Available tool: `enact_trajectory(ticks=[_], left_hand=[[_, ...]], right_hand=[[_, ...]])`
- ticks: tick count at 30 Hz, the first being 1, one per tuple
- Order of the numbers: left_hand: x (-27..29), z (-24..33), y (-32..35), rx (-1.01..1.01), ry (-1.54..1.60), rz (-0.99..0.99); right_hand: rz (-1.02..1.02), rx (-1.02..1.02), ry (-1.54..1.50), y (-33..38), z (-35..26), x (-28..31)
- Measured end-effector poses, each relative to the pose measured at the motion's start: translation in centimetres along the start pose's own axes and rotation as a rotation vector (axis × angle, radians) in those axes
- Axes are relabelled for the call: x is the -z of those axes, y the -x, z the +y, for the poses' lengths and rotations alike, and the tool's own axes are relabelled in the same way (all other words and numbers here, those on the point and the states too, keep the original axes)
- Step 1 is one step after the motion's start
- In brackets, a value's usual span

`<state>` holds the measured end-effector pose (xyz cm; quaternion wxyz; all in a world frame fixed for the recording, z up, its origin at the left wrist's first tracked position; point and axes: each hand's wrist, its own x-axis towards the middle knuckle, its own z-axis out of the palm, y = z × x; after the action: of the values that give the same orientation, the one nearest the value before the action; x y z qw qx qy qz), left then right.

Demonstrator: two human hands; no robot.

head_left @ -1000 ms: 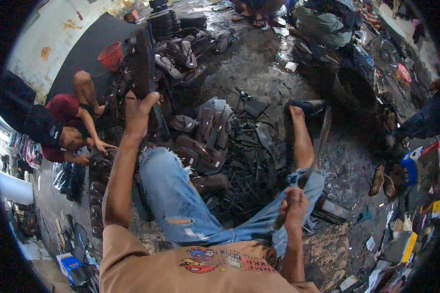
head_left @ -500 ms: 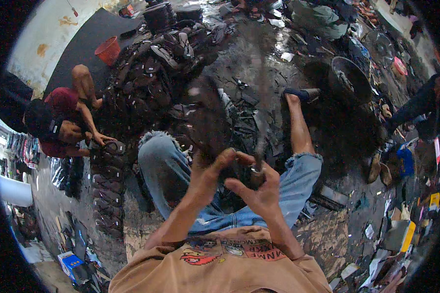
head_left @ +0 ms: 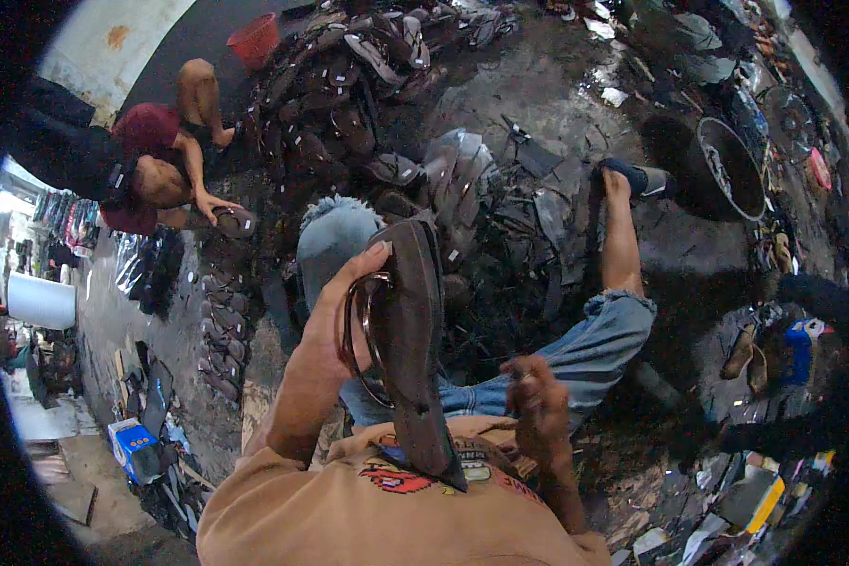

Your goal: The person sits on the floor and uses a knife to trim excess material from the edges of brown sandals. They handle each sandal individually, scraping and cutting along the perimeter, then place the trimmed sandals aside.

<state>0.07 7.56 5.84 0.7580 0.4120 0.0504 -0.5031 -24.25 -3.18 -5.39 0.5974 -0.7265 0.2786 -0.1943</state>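
Observation:
A dark brown flip-flop (head_left: pixel 413 307) with a glossy strap stands nearly upright in front of my chest. My left hand (head_left: pixel 328 316) is closed on its left side, with the thumb near the upper end and the strap beside the palm. To the right, above my jeans, my right hand (head_left: pixel 542 410) is curled into a fist, apart from the flip-flop. Shadow and blur hide what its fingers hold, if anything.
A co-worker's hand (head_left: pixel 212 206) touches a sandal (head_left: pixel 235 223) above a row of sandals (head_left: pixel 222 330) at left. Beyond my knees lies a heap of dark sandals (head_left: pixel 325 141). A red bucket (head_left: pixel 254 42) and a round tub (head_left: pixel 731 170) stand farther off. Scraps litter the floor.
My hands were close together between my knees; now they are apart. The left has brought the flip-flop up toward my chest, and the right has dropped back to the right. The view has shifted.

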Motion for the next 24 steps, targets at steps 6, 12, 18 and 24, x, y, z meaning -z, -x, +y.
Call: enact_trajectory(ticks=[6,12,18,24], left_hand=[[4.2,-1.9,-0.1,-0.009,0.02,0.075],[3.4,-2.2,0.2,-0.03,-0.022,0.078],[2.7,-2.1,-0.1,-0.003,-0.212,0.131],[2.6,-1.6,-0.8,0.006,-0.274,0.13]], right_hand=[[-0.156,0.034,0.225,5.1,1.0,-0.1],[-0.299,-0.169,0.256,7.7,2.4,1.2],[-0.217,-0.098,0.284,-0.6,0.7,-1.9],[-0.257,0.063,0.333,-9.4,-2.1,-2.3]])
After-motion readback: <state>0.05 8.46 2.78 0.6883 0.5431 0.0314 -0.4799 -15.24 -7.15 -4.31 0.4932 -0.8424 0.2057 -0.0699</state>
